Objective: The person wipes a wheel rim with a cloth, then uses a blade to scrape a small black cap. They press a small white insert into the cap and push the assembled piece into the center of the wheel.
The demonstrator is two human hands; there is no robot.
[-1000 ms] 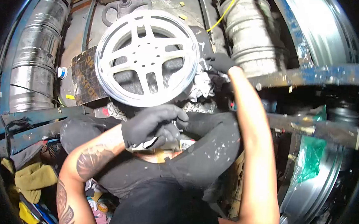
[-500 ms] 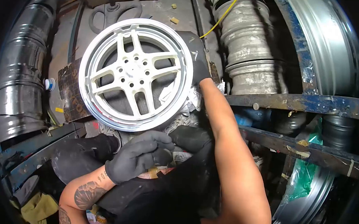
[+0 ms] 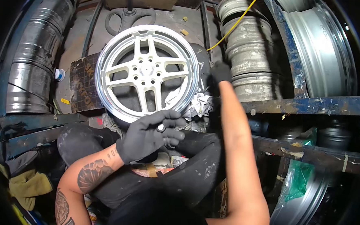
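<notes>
Workshop floor (image 3: 165, 19), stacked rims (image 3: 248, 47), white wheel (image 3: 148, 71), left hand (image 3: 149, 136) loosely curled around small white piece (image 3: 161, 128), right hand (image 3: 221, 71) state unclear

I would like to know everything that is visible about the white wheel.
The wheel lies face up before the seated person, unmounted, without a tire. Four pairs of white spokes meet at a hub ringed with round holes; the outer lip is shiny, metal-like. Crumpled white material shows beside it and through an opening. The gloved left hand overlaps its near edge; contact is unclear.
</notes>
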